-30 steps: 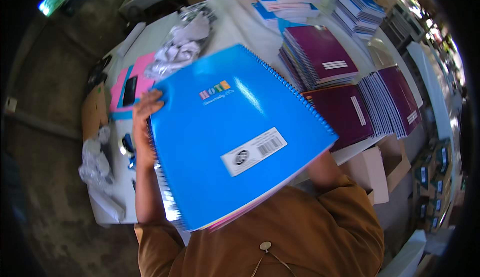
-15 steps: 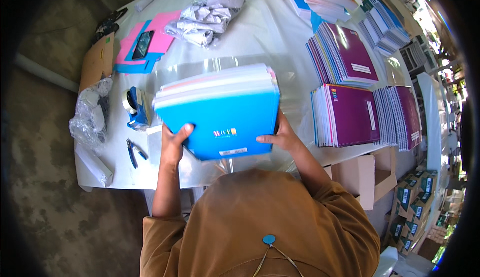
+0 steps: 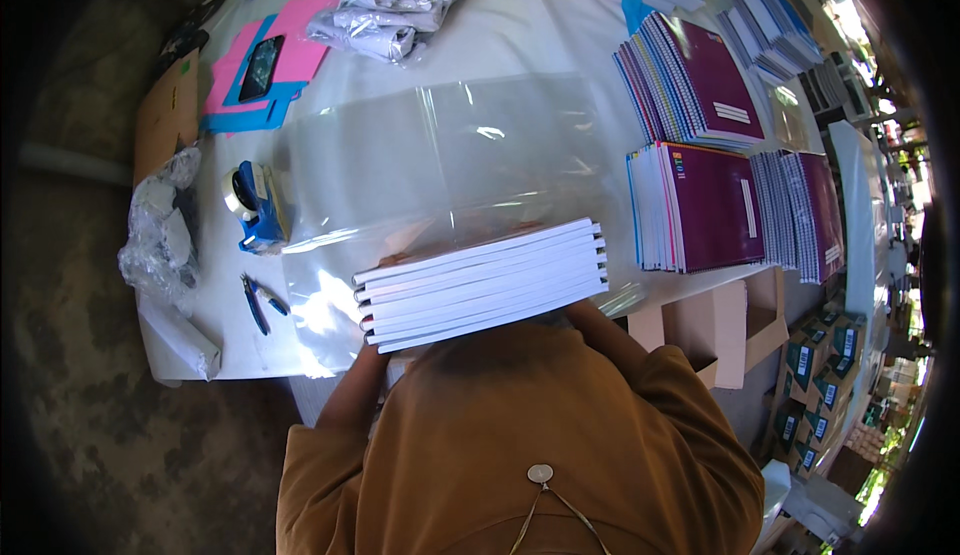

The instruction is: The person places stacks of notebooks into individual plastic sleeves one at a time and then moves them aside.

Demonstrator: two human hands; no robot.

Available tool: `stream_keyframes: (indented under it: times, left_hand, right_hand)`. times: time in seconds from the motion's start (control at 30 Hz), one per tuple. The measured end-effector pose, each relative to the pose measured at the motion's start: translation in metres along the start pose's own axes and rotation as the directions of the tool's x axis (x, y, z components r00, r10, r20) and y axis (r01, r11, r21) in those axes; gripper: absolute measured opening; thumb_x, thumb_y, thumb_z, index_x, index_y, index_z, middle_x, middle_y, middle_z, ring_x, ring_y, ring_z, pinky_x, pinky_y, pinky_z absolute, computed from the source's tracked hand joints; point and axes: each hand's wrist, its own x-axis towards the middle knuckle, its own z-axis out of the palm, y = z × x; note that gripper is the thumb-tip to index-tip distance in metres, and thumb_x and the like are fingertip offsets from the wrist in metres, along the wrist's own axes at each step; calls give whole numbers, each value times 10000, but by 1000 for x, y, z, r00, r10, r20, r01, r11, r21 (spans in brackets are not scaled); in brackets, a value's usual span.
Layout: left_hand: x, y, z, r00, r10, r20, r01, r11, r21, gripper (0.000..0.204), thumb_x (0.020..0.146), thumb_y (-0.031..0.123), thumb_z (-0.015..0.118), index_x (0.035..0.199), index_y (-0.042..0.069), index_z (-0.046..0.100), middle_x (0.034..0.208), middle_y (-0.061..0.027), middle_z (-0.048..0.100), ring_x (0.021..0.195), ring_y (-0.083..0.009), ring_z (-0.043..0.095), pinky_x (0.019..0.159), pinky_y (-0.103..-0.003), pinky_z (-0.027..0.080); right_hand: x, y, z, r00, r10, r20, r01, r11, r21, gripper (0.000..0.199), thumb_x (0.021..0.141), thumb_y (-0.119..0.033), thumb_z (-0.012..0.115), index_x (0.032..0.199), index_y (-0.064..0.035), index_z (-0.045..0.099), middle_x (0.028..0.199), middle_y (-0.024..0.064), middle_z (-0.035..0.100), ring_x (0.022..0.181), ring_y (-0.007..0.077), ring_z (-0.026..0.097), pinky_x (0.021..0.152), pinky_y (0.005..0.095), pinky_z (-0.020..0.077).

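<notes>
A stack of several spiral notebooks (image 3: 485, 290) is close to my body at the table's near edge, its white page edges turned up toward me. My left hand (image 3: 372, 347) grips its left end, the fingers mostly hidden behind the notebooks. At the right end my right hand (image 3: 580, 313) holds the stack from below and behind, largely out of sight. Just beyond the stack, a clear plastic sheet (image 3: 450, 155) lies spread on the white-covered table (image 3: 540, 15), with bright glare on it.
Purple notebook piles (image 3: 715, 205) stand on the right. To the left are a blue tape dispenser (image 3: 262, 210), dark-handled cutters (image 3: 255, 305), a phone (image 3: 261, 68) on coloured sheets and crumpled plastic (image 3: 160, 230). An open cardboard box (image 3: 715, 325) sits below the right edge.
The notebook stack has come down and toward me. It has tipped, so its blue cover has gone from sight and the page edges show. My hands are now mostly hidden behind it.
</notes>
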Motion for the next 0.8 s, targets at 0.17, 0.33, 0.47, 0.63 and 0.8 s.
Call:
stream_keyframes:
  times: [0.17,0.33,0.47,0.63,0.8]
  left_hand:
    - [4,19,-10,989,122,-82,-120,993,18,564,744,329,729,1104,-49,516,960,-150,632,873,-196,597,780,-310,473]
    - [23,61,-18,974,-148,-170,149,989,-4,621,823,454,608,1111,-88,511,947,-178,627,866,-206,600,772,-315,474]
    - [39,24,-29,843,-536,-56,539,838,87,795,822,622,484,1045,-136,560,931,-219,628,864,-246,613,776,-322,471]
    - [43,21,-32,864,-491,-108,497,799,340,904,799,723,366,1006,-127,598,912,-292,618,891,-374,616,826,-396,448]
    - [53,59,-43,811,-583,-56,480,607,634,927,793,741,326,969,-122,614,898,-310,613,927,-411,594,850,-417,431]
  right_hand:
    - [13,-25,11,991,31,-132,-45,993,-105,500,627,-260,832,983,4,600,844,121,656,765,215,647,691,321,511]
    - [37,-34,21,954,272,-124,-286,952,-114,458,688,-377,772,918,-5,636,798,132,665,733,210,650,661,312,504]
    - [42,-12,31,845,535,-4,-528,831,-176,521,728,-528,676,853,-22,675,754,147,660,696,215,645,616,330,489]
    - [45,5,28,846,534,18,-510,818,-267,618,753,-609,593,878,-10,677,736,162,653,675,250,639,614,355,483]
    - [48,-5,21,813,579,57,-534,781,-324,711,783,-669,486,825,19,661,699,199,629,658,295,629,620,375,478]
